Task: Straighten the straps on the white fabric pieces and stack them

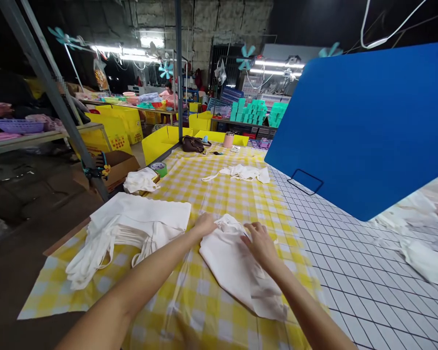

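Observation:
A crumpled white cloth garment (pixel 229 262) lies on the yellow-checked tablecloth in front of me, its near end spread toward me. My left hand (pixel 205 224) is closed on its far left corner, with the fingertips partly hidden. On the other side, my right hand (pixel 260 243) has its fingers bent and thumb on the cloth, gripping near the gathered far edge. To the left rests a neat stack of white garments (pixel 142 211), thin straps hanging from it. Farther up the table is another loose white garment (pixel 246 172) with a strap trailing left.
A large blue board (pixel 372 131) rises over the white grid-patterned surface (pixel 324 243) on the right. At left are a green tape roll (pixel 159 168), a bunched white cloth (pixel 140 180) and a metal post (pixel 69 107). A dark bag (pixel 193 144) and pink cup (pixel 228 140) stand at the far end.

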{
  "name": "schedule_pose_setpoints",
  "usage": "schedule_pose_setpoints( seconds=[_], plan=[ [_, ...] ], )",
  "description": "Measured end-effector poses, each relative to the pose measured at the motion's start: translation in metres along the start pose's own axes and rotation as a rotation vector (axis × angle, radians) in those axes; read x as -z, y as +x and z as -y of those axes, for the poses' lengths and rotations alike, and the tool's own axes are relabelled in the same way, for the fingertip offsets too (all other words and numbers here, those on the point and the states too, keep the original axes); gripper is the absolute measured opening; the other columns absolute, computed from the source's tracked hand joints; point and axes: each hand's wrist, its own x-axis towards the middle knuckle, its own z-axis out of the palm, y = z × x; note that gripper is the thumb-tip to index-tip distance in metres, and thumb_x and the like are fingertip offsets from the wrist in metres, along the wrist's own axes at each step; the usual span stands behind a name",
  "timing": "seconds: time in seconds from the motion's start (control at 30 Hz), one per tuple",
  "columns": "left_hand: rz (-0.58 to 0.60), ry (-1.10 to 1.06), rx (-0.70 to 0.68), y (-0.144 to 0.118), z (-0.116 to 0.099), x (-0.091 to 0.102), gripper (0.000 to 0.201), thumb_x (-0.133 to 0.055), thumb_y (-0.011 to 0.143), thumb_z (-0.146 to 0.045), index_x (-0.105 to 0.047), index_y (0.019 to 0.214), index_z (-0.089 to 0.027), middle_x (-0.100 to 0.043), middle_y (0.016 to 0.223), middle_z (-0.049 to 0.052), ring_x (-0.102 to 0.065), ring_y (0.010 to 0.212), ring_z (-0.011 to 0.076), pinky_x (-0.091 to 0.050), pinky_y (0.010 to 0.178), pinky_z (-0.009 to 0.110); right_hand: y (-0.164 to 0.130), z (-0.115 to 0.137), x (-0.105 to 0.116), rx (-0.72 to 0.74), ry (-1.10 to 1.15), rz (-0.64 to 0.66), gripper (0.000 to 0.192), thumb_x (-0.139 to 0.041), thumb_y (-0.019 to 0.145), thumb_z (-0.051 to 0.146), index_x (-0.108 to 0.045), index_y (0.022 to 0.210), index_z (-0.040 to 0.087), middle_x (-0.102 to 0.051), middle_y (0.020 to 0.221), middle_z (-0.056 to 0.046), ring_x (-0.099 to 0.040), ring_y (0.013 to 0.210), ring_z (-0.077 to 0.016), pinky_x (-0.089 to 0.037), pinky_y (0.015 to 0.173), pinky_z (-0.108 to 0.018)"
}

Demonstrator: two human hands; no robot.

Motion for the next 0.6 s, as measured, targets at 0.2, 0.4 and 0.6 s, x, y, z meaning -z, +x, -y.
schedule_pose_setpoints(
  seconds=[0.2,0.4,0.6],
  plan=[
    [0.058,-0.502,-0.012,-0.007,0.003,0.015,0.014,-0.051,0.078,-0.018,-0.048,0.064,-0.015,-0.046,0.054,-0.004,-0.05,0.056,0.0096,-0.039,0.054,0.02,0.025,0.014,-0.019,-0.001,0.291,-0.028,0.015,-0.05,0.079,0.028,-0.059,0.072,0.018,-0.06,0.086,-0.008,-0.055,0.086,-0.0222,-0.04,0.078,-0.033],
    [0.12,-1.083,0.021,-0.024,-0.002,0.039,0.009,-0.055,0.076,-0.012,-0.052,0.067,-0.012,-0.057,0.062,0.001,-0.055,0.058,0.009,-0.046,0.062,0.021,-0.003,0.007,0.027,-0.101,0.714,-0.094,0.033,-0.046,0.079,0.052,-0.055,0.072,0.02,-0.063,0.085,-0.005,-0.057,0.083,-0.0194,-0.041,0.075,-0.03],
    [0.225,-1.254,0.041,-0.041,-0.019,0.039,0.011,-0.058,0.075,-0.011,-0.056,0.064,-0.01,-0.059,0.059,0.002,-0.055,0.054,0.0091,-0.044,0.059,0.021,-0.031,0.017,0.043,-0.15,0.783,0.001,0.033,-0.058,0.074,0.052,-0.059,0.081,0.02,-0.062,0.092,-0.006,-0.054,0.09,-0.0213,-0.039,0.082,-0.033]
  ],
)
